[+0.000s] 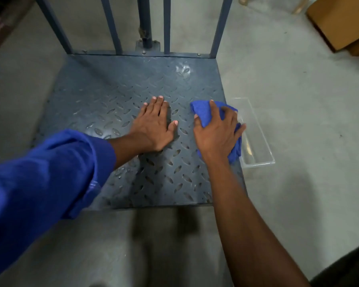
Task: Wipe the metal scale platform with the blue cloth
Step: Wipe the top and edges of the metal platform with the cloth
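Note:
The metal scale platform [116, 96] is a dark grey tread plate with raised diamond marks, lying low on the floor. My left hand [155, 124] rests flat on its middle, fingers spread, holding nothing. My right hand [218, 135] presses the crumpled blue cloth [203, 112] onto the platform near its right edge, fingers wrapped over the cloth. Part of the cloth is hidden under my palm.
Blue-grey upright bars and a centre post [146, 27] rise from the platform's far edge. A clear plastic tray [257, 141] sits on the concrete floor against the right edge. A cardboard box [342, 21] stands at the far right. Grey floor surrounds the scale.

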`<state>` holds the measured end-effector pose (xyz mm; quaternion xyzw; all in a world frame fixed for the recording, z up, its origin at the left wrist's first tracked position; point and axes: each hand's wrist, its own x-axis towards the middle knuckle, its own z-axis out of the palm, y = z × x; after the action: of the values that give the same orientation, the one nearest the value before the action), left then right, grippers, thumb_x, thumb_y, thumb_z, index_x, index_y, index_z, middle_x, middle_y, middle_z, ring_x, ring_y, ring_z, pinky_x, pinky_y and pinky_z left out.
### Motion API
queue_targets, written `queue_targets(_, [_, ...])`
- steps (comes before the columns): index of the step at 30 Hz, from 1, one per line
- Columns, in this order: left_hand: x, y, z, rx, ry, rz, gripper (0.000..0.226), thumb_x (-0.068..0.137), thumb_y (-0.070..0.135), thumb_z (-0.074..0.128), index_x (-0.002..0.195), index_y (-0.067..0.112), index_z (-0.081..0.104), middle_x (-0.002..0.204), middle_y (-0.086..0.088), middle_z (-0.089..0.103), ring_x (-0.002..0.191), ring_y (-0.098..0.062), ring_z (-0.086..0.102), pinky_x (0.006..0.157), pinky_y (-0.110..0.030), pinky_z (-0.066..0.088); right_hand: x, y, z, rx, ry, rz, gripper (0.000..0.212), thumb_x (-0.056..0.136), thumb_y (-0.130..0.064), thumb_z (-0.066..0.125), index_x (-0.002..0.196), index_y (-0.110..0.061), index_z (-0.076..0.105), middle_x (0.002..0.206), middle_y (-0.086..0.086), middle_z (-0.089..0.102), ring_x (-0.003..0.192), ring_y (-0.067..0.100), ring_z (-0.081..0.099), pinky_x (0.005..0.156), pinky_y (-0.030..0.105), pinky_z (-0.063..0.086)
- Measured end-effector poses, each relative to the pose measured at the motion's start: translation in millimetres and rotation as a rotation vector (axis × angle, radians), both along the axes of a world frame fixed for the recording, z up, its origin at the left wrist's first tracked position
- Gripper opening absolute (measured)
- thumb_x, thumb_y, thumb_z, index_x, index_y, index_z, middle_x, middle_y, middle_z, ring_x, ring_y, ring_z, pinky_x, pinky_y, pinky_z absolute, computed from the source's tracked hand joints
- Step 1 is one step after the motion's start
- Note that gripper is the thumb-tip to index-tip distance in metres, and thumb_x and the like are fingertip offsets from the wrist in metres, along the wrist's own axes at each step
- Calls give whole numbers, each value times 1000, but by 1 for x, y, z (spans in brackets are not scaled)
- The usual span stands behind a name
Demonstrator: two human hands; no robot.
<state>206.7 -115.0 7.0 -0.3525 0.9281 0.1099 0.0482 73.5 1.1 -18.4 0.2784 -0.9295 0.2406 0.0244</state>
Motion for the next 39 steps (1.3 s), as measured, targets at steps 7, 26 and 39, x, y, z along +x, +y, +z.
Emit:
queue_targets(7, [-98,-32,-9,-25,126,92,68,115,43,22,171,8,8,181,-10,0,167,-25,-4,135,-46,-6,-102,-76,7,-198,-132,94,66,96,-45,63,156,-25,42,157,19,28,145,39,36,115,49,40])
queue_targets(26, [-163,-68,-22,-85,129,110,64,115,42,12,172,15,5,181,-4,-3,167,-23,-9,134,-53,-8,-105,-93,14,128,-164,152,63,109,-47,30,166,-29,11,164,8,29,124,42,58,97,50,46])
queue_targets(39, [-169,-74,-21,-61,111,71,61,116,39,13,173,19,4,181,2,-4,167,-24,-10,134,-53,-9,-105,-84,15,108,-241,58,52,112,-40,32,156,-14,31,153,12,46,122,46,60,96,48,46])
